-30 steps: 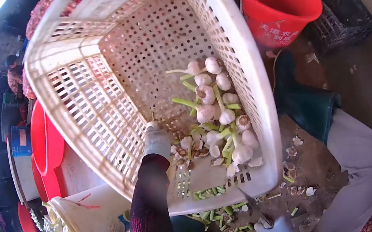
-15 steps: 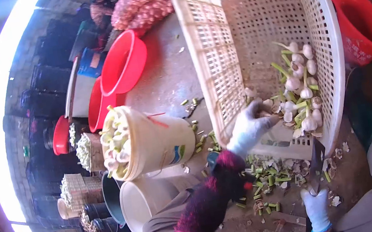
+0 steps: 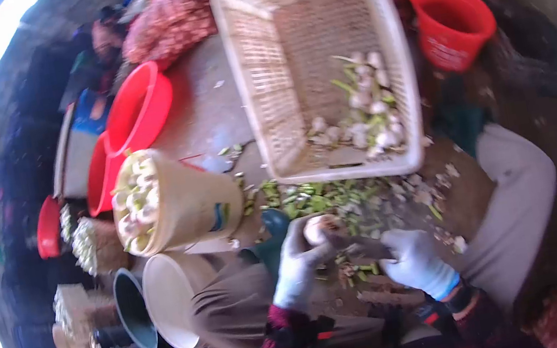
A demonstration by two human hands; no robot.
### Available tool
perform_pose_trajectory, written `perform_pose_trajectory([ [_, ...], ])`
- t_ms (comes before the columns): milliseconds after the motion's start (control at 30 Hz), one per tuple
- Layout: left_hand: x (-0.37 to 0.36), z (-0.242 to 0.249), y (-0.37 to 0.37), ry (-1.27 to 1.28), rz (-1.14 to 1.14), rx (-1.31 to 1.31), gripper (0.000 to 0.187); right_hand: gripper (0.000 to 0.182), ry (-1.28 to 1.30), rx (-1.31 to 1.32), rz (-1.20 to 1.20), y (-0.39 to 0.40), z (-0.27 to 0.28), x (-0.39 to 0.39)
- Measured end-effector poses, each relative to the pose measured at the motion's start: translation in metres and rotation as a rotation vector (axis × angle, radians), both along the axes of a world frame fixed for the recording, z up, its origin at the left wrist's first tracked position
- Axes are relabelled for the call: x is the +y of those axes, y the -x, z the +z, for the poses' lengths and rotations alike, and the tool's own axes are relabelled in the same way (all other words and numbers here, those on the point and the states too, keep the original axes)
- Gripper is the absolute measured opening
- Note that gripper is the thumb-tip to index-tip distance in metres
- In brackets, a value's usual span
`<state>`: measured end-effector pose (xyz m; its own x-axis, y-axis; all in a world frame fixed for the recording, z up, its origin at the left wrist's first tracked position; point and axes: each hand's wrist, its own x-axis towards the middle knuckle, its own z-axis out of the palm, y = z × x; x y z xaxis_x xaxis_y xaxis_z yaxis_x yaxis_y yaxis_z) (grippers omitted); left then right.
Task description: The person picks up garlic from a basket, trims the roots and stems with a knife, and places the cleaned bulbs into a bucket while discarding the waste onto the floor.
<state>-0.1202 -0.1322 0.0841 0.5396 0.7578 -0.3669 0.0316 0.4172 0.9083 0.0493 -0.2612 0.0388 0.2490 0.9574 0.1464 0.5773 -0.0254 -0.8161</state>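
Observation:
Between my knees, my left hand (image 3: 298,263) in a white glove grips a garlic bulb (image 3: 321,229). My right hand (image 3: 415,262), gloved too, is closed around a knife (image 3: 366,248) whose blade points left at the bulb. Motion blur hides whether the blade touches it. Beyond the hands stands a white plastic crate (image 3: 408,101), with garlic bulbs (image 3: 379,107) in its near right part, some with green stems. Cut green stem pieces and papery skins (image 3: 341,196) litter the floor between the crate and my hands.
A cream bucket (image 3: 188,204) of trimmed garlic leans at left, beside a white bucket (image 3: 170,295). Red tubs (image 3: 142,108) lie farther back, and a red bucket (image 3: 453,27) stands right of the crate. Red mesh sacks (image 3: 171,18) line the back. Another person (image 3: 106,37) sits far left.
My left hand has come out of the crate toward me with a garlic bulb. My right hand has raised the knife beside it. The view has shifted, so the crate appears farther away.

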Motion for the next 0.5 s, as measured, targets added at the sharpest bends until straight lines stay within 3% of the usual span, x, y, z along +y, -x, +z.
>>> perform_pose_trajectory([
  [67,-0.010,0.001,0.005,-0.042,-0.017,0.011,0.048,0.022,0.002,-0.119,0.037,0.001,-0.006,-0.006],
  [300,-0.016,-0.013,0.004,-0.117,0.063,0.232,0.038,0.030,0.120,-0.172,0.065,0.005,-0.015,-0.008],
  [367,-0.016,-0.018,0.005,0.042,0.122,0.200,0.034,0.023,0.145,-0.118,0.093,0.003,-0.020,-0.007],
  [467,-0.020,-0.042,0.015,-0.385,0.002,0.220,0.033,0.015,0.192,-0.108,0.111,0.007,-0.041,-0.002],
  [500,-0.018,-0.048,0.016,-0.365,-0.006,0.227,0.033,0.011,0.207,-0.103,0.108,0.008,-0.049,0.000],
])
